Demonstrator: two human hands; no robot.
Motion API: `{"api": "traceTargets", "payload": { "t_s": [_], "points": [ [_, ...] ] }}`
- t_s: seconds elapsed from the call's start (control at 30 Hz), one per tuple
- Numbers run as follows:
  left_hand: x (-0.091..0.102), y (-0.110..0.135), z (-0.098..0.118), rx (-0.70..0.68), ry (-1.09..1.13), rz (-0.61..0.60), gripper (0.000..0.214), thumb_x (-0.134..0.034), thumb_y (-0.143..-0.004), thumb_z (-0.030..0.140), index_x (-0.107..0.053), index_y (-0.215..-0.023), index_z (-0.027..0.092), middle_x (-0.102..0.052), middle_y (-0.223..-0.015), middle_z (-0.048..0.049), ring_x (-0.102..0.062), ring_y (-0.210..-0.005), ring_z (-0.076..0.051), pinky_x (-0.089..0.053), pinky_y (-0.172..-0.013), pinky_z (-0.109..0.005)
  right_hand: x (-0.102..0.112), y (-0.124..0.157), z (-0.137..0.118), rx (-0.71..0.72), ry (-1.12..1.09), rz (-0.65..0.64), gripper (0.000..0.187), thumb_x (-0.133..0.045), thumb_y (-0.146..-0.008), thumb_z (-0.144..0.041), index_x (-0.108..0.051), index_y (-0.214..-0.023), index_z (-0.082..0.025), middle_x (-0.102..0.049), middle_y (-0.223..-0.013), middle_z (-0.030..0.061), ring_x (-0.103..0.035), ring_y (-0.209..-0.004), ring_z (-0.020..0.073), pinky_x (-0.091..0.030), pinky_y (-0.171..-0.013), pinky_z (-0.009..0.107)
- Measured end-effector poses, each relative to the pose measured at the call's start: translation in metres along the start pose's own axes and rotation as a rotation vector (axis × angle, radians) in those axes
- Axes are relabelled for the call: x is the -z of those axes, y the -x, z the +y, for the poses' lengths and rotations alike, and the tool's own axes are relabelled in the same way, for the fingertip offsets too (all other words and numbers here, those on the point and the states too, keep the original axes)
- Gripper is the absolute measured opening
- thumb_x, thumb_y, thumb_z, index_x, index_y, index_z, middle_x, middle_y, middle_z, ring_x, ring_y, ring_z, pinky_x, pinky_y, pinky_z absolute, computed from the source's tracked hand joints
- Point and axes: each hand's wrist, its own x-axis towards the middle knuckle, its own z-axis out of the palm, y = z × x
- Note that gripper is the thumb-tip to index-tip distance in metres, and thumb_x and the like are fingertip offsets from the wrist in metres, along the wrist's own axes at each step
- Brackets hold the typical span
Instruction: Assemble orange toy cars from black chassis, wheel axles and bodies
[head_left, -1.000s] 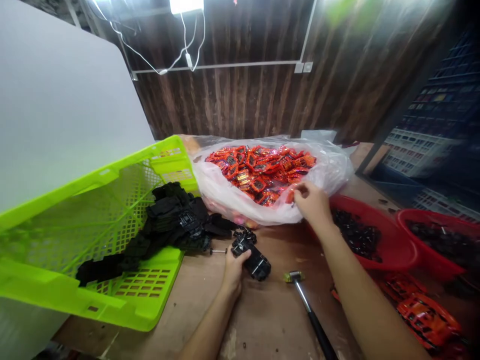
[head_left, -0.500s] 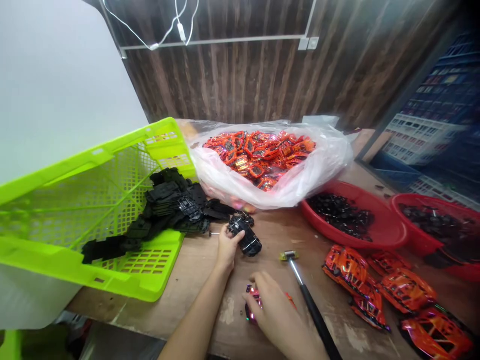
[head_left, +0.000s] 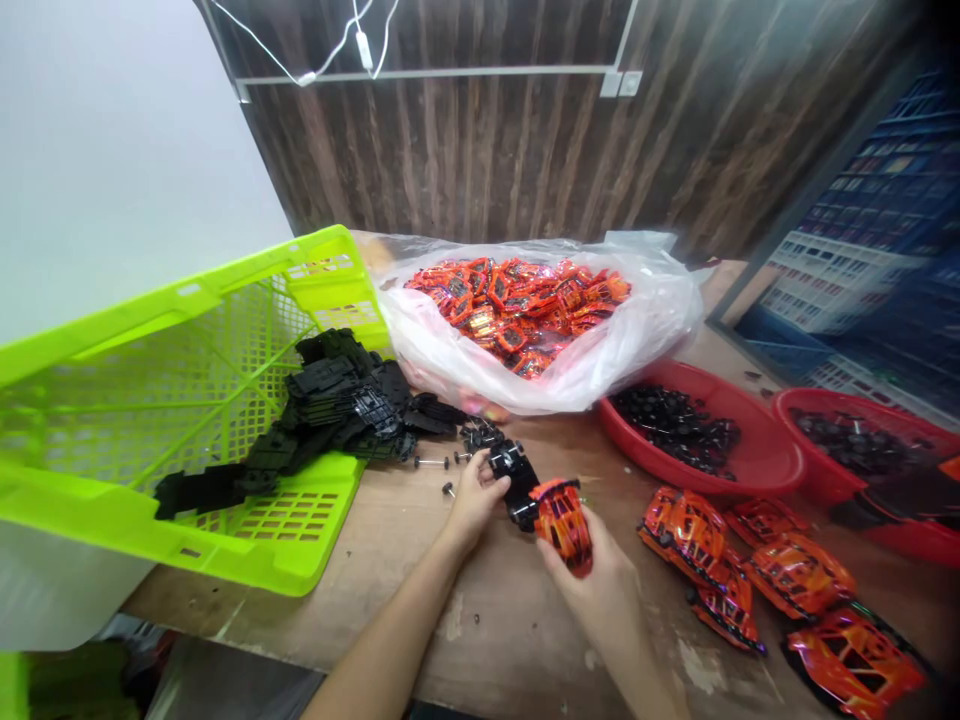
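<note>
Gripped a black car base [head_left: 519, 492] in the left hand [head_left: 477, 497], with the thumb along its edge, over the table [head_left: 390, 545]. Grasped an orange car shell [head_left: 564, 525] in the right hand [head_left: 596, 575], between thumb and fingers, beside the near end of the base. Could not tell contact from a narrow gap between shell and base. Had wheeled axles [head_left: 480, 436] lying loose just beyond the left hand. Saw a heap of black plates [head_left: 341, 400] at the left, lying in a green crate [head_left: 292, 575] and reaching past its edge. Straight ahead, saw a plastic bag [head_left: 487, 380] lying open, filled with orange bodies [head_left: 517, 305]. To the right, saw more orange shells [head_left: 802, 575] lying on the table near the right hand, close to two red basins [head_left: 765, 455] of small black parts [head_left: 675, 425].
</note>
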Motion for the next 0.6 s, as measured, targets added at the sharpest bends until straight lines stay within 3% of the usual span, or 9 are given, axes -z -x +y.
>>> {"api": "traceTargets", "payload": {
  "t_s": [0.1,0.2,0.4,0.53,0.6],
  "points": [
    [-0.009,0.008,-0.006,0.015,0.000,-0.130,0.054,-0.079,-0.057,0.021,-0.055,-0.106,0.017,-0.068,-0.103,-0.0123,-0.065,-0.094,-0.024,-0.050,-0.081,-0.034,-0.004,-0.027,-0.012,-0.017,0.067,-0.039,0.058,-0.054,-0.077,-0.051,-0.051,-0.119,-0.012,-0.067,-0.100,0.0160,-0.065,-0.086,0.0302,-0.048,-0.074,0.037],
    [-0.015,0.014,-0.009,0.031,0.000,-0.183,0.051,-0.076,-0.059,0.017,-0.057,-0.106,0.017,-0.069,-0.099,-0.0111,-0.065,-0.094,-0.025,-0.051,-0.080,-0.033,-0.015,-0.039,-0.013,-0.002,0.094,-0.121,0.052,-0.052,-0.080,-0.047,-0.052,-0.118,-0.012,-0.067,-0.096,0.0144,-0.064,-0.085,0.0290,-0.047,-0.073,0.036],
    [-0.016,0.016,-0.014,0.057,0.034,-0.182,0.047,-0.070,-0.059,0.013,-0.058,-0.104,0.018,-0.069,-0.096,-0.0092,-0.066,-0.085,-0.022,-0.051,-0.072,-0.029,-0.034,-0.040,0.001,0.024,0.039,-0.106,0.049,-0.051,-0.081,-0.047,-0.054,-0.113,-0.010,-0.063,-0.096,0.0155,-0.061,-0.089,0.0283,-0.046,-0.076,0.037],
    [-0.014,0.017,-0.013,0.090,0.038,-0.159,0.044,-0.071,-0.063,0.025,-0.058,-0.105,0.017,-0.069,-0.088,-0.0067,-0.065,-0.072,-0.018,-0.050,-0.063,-0.027,-0.043,-0.037,-0.002,0.016,0.038,-0.057,0.052,-0.053,-0.079,-0.045,-0.053,-0.115,-0.007,-0.061,-0.093,0.0166,-0.059,-0.086,0.0303,-0.046,-0.077,0.041],
    [-0.013,0.017,-0.009,0.033,-0.019,-0.145,0.043,-0.074,-0.064,0.029,-0.060,-0.102,0.016,-0.069,-0.089,-0.0070,-0.064,-0.074,-0.018,-0.049,-0.066,-0.026,-0.047,-0.032,-0.005,0.001,0.031,-0.029,0.053,-0.051,-0.079,-0.041,-0.052,-0.118,-0.005,-0.060,-0.095,0.0186,-0.059,-0.087,0.0317,-0.046,-0.079,0.044]
  ]
}}
